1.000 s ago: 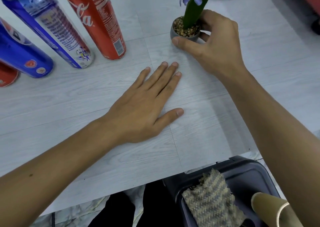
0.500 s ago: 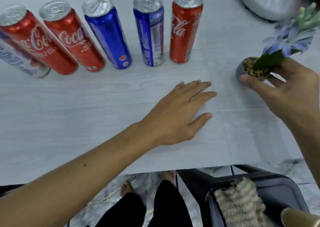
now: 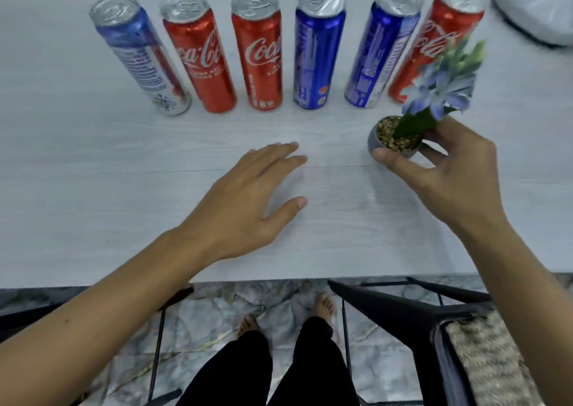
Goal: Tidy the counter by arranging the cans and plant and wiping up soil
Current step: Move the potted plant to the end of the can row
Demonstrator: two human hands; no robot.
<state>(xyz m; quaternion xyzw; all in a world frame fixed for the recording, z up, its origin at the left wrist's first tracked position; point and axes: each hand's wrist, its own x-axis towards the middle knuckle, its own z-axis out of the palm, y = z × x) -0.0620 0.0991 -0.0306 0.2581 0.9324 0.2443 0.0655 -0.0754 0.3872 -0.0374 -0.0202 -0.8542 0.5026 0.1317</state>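
Plant pot [image 3: 391,139]: small, grey, pebbles on top; sits in front of the R end of the can row, near the last two cans. Resting or just lifted, can't tell.
R fingers: thumb tip [image 3: 382,157] on pot's near wall, other fingers curled round the far side, pinching the pot between them.
R hand [image 3: 446,176]: over counter's R part, forearm runs to bottom R.
Flowers [image 3: 440,86]: blue w/ green buds, lean up and R, overlap can 6.
L fingers [image 3: 288,154]: straight, close together, thumb spread apart; tips point toward the cans.
L hand [image 3: 245,201]: palm down at mid counter, holds nothing, L of pot and apart from it.
Cans: six upright in a row along the far side. L to R: can 1 [image 3: 141,61] blue-white, can 2 [image 3: 198,61] red, can 3 [image 3: 259,55] red, can 4 [image 3: 316,55] blue, can 5 [image 3: 381,55] blue, can 6 [image 3: 434,42] red.
Counter [image 3: 93,188]: pale wood-grain.
Far R corner: white object [image 3: 533,8], blurred.
Below edge: dark chair [image 3: 403,309] w/ woven cloth [image 3: 483,362] on seat; marble floor [image 3: 217,306], bare feet, black trousers.
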